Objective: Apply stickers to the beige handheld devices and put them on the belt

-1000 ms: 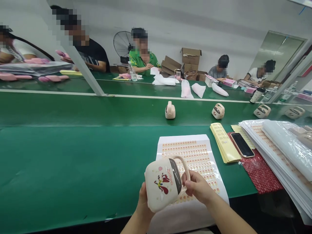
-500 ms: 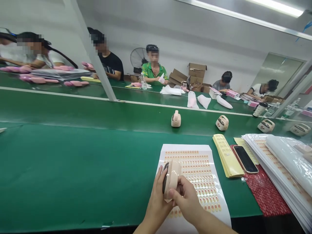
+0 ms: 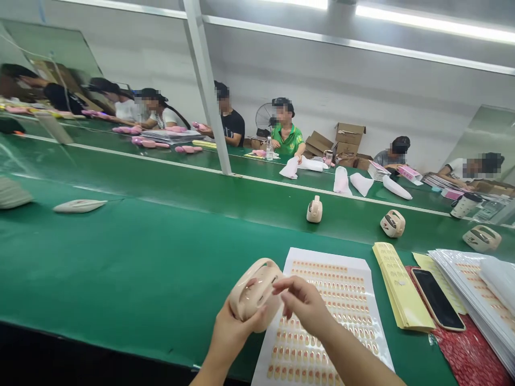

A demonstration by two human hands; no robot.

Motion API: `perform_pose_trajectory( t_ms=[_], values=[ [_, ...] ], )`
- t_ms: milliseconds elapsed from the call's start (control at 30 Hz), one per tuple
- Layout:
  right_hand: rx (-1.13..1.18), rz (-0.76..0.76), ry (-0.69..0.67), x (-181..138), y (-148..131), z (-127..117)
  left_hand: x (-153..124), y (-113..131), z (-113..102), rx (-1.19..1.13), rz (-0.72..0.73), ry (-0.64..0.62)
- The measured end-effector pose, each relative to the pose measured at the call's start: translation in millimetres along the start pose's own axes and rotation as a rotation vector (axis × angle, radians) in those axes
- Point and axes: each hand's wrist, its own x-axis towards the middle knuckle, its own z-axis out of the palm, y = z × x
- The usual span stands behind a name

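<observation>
A cream-coloured, rounded device with a carry handle (image 3: 259, 292) is tilted over the left edge of a sticker sheet. My left hand (image 3: 231, 332) is closed around its lower left side, the thumb across its near face. At the device's right side is my right hand (image 3: 303, 303), its fingers bent but apart and nothing visible in them; whether the fingertips touch the casing I cannot tell. Beneath lies the white sheet (image 3: 360, 262) with rows of small oval gold-and-red stickers, partly covered by my right hand and forearm.
Similar cream devices (image 3: 314, 210) stand along the green belt beyond. To the right are yellow sticker strips (image 3: 400, 289), a phone (image 3: 438, 297), red bubble wrap (image 3: 466, 343) and stacked sheets (image 3: 446, 262). A metal post (image 3: 209, 102) rises behind the belt. Several people work across it.
The device has turned so its handle and top show, and has shifted left in my left hand. My right hand has loosened from it. The view has swung left.
</observation>
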Motion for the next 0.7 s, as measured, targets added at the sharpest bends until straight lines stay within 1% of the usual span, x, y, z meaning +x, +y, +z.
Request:
perform_pose_trajectory(
  t_ms=[100,167,233,333,400,500,600,633,667,700],
  values=[
    [-0.141,-0.007,0.125,30.2,22.5,-16.4,19.4,7.4,-19.9,0.015,0.046,0.107],
    [-0.249,0.012,0.181,44.3,41.9,-24.5,34.4,13.5,-31.7,0.000,0.041,0.138],
    [-0.309,0.035,0.192,51.1,60.2,-28.8,51.7,20.8,-41.3,-0.003,0.039,0.158],
    [-0.370,0.060,0.149,50.2,77.5,-30.1,84.0,31.3,-48.1,0.044,0.069,0.203],
    [-0.398,0.072,0.123,47.2,80.6,-29.3,110.3,35.7,-46.5,0.090,0.111,0.241],
    [-0.465,0.100,0.084,44.8,78.5,-27.7,154.7,37.4,-37.4,0.192,0.188,0.296],
    [-0.539,0.133,0.050,45.0,77.7,-25.5,196.5,35.6,-24.4,0.358,0.176,0.381],
    [-0.562,0.139,0.046,45.2,78.8,-24.5,207.6,34.6,-19.3,0.394,0.181,0.394],
    [-0.590,0.143,0.042,45.4,80.5,-23.5,216.3,33.3,-13.6,0.407,0.211,0.381],
    [-0.622,0.145,0.034,45.7,82.8,-22.5,222.2,31.6,-7.2,0.400,0.251,0.342]
  ],
)
